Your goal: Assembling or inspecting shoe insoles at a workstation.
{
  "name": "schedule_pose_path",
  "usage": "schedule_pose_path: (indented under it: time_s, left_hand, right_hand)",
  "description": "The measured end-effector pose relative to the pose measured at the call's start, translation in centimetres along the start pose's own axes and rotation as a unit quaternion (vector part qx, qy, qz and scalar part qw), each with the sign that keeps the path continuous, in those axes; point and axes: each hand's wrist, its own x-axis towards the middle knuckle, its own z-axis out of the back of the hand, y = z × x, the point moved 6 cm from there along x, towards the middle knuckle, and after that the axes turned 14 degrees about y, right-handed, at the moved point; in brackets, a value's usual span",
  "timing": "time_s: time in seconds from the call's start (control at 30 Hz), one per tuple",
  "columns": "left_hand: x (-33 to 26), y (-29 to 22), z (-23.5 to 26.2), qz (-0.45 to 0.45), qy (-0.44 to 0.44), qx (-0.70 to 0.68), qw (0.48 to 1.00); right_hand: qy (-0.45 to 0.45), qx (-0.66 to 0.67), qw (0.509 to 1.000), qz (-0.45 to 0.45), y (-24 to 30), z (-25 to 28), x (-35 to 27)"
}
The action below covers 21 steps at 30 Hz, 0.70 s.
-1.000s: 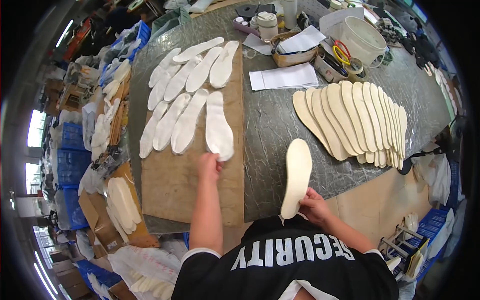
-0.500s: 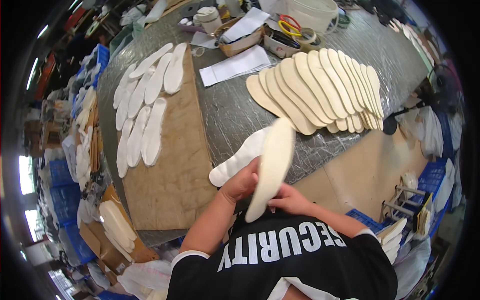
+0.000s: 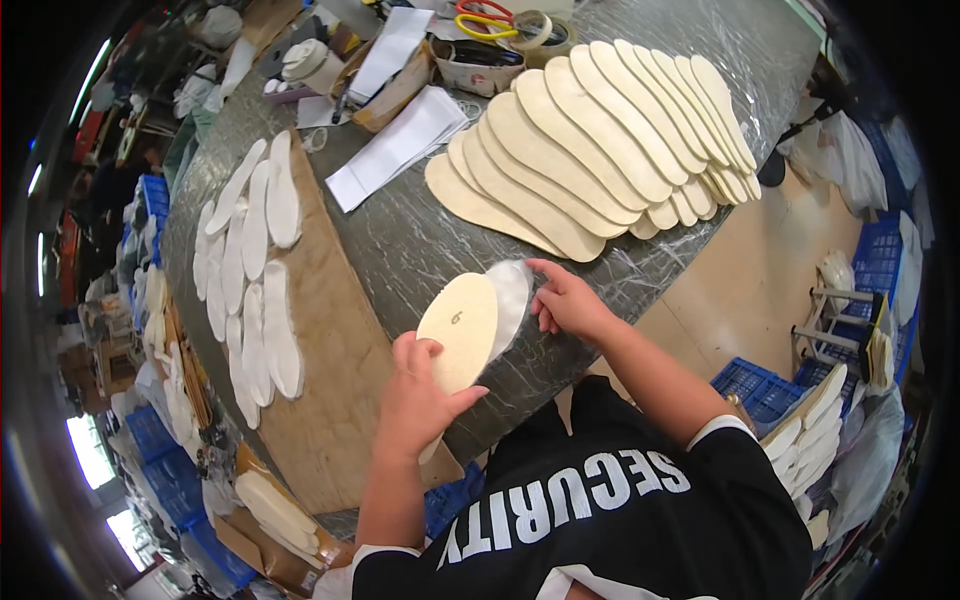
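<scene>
Cream insole [image 3: 458, 338] sits near mid-view above the dark tabletop [image 3: 395, 240], laid over a white insole [image 3: 512, 300] that peeks out at its 2 o'clock. Half a second ago both hands met at the cream piece's lower part; now the left hand [image 3: 412, 400], at 7 o'clock, grips it alone, fingers half spread and thumb on the opposite edge. The right hand [image 3: 572, 305], between 2 and 3 o'clock, has shifted to the white rim, index finger extended, others curled. The two layers thus appear to be handled together as a pair. Cream covers most of the white piece, so whether they are joined is unclear; whether the right fingertips pinch or merely touch, I cannot tell. The left palm hides the cream insole's lower part.
</scene>
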Motion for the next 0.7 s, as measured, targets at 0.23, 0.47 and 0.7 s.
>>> schedule_pose_path:
  time_s: [0.23,0.47,0.7]
  left_hand:
    - [4.6,0.6,-2.6,-0.078,0.016,-0.032,0.996]
    - [5.6,1.7,-3.4,-0.085,0.061,-0.022,0.994]
    - [6.0,1.5,-3.1,-0.097,0.05,-0.022,0.994]
  right_hand:
    - [0.125,0.124,0.979,-0.104,-2.0,0.4,2.3]
    - [0.174,0.193,0.961,-0.098,-2.2,0.7,2.5]
    - [0.19,0.176,0.962,-0.092,-1.9,0.8,2.5]
